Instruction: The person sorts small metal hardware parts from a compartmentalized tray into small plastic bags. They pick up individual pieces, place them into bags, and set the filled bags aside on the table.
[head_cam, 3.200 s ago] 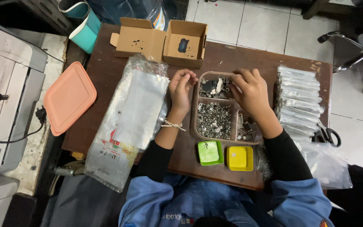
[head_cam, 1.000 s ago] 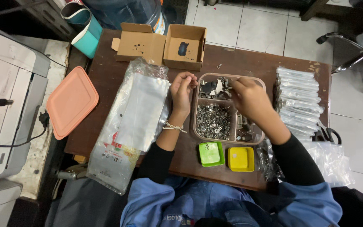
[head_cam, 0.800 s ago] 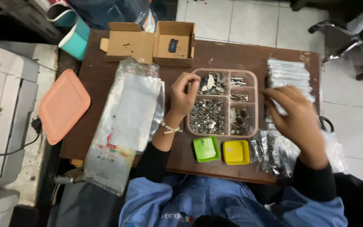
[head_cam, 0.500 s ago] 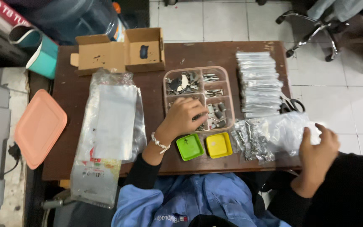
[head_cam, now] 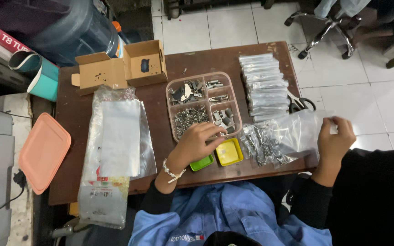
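Our right hand pinches the edge of a clear plastic bag hanging past the table's right edge; a loose grip could spill it onto the floor. Our left hand, fingers curled, rests on the near rim of the divided tray; a careless nudge could scatter the small metal screws and brackets in its compartments. Just beside it sit a green dish and a yellow dish, contents unclear. Farther off, an open cardboard box holds one dark item.
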